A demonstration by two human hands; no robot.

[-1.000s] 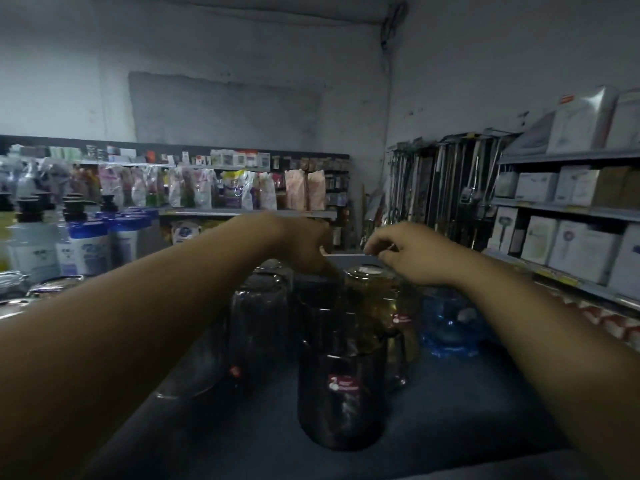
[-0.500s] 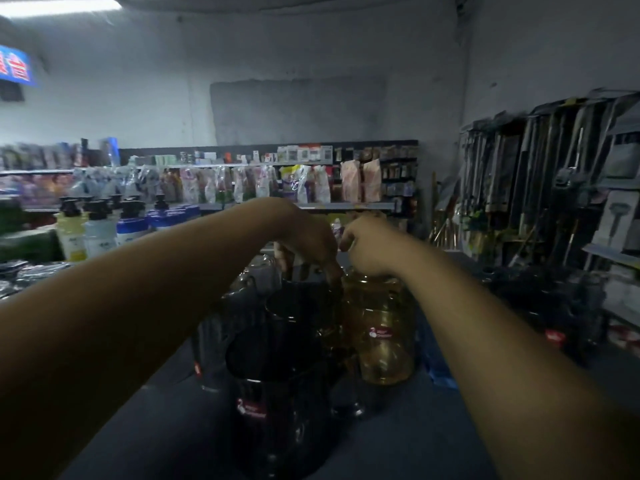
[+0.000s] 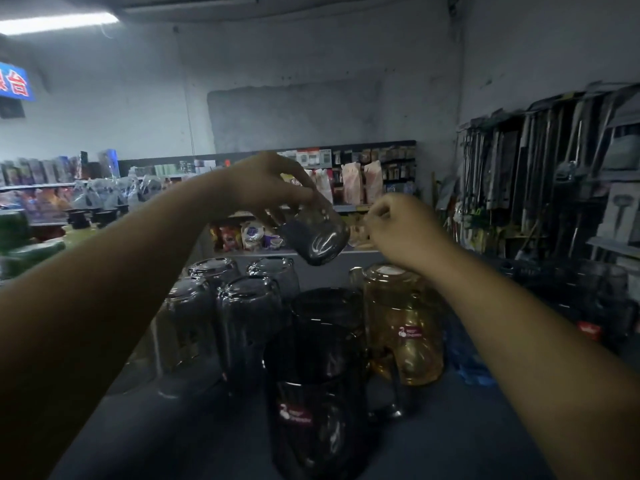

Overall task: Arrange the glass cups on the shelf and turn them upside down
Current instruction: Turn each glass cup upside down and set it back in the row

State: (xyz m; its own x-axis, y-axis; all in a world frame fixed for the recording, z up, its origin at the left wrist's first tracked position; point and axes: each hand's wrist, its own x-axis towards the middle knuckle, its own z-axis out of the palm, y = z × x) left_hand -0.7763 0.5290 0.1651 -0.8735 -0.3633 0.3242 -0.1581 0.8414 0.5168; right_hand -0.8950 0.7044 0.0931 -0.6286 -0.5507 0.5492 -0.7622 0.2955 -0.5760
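My left hand (image 3: pixel 266 183) grips a dark glass cup (image 3: pixel 317 233) and holds it tilted in the air above the group on the shelf (image 3: pixel 450 431). Just right of that cup, my right hand (image 3: pixel 398 225) has its fingers curled, and nothing shows plainly in them. Below stand several dark glass cups (image 3: pixel 249 323) with their bases up. An amber glass mug (image 3: pixel 405 323) stands upside down under my right wrist. A tall dark cup with a red label (image 3: pixel 311 400) is nearest to me.
A blue plastic item (image 3: pixel 467 368) lies right of the amber mug. More dark glassware (image 3: pixel 602 306) stands at the far right. Pump bottles (image 3: pixel 83 216) line the left side. Hanging tools (image 3: pixel 536 174) fill the right wall.
My left hand has lifted a dark cup out of the group and tipped it. My right hand has risen off the amber mug. The view has shifted further left.
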